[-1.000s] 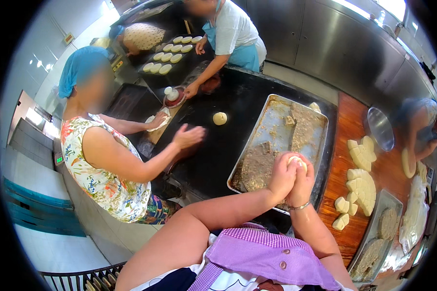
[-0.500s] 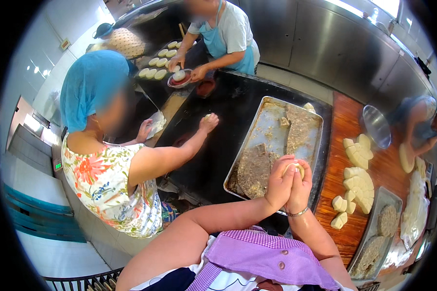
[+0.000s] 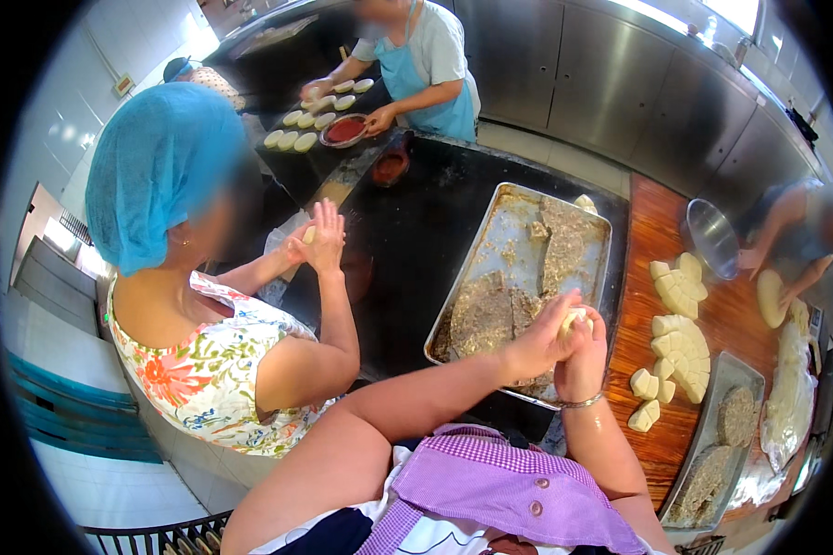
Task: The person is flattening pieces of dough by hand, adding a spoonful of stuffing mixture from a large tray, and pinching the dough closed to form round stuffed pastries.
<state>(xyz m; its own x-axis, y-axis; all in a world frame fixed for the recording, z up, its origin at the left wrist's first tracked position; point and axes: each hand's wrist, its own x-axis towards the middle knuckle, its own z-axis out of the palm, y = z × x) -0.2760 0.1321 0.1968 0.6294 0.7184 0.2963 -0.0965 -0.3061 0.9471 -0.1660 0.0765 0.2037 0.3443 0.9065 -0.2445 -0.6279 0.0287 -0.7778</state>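
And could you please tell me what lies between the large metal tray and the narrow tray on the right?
Cut dough pieces on the wooden tabletop, seen in the head view.

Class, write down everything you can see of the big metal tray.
The tray is a shallow, silvery metal rectangle with rounded corners and a raised rim. It lies flat on the black table. Brown, grainy mixture covers part of its smeared bottom. The left hand and right hand partly hide its lower right.
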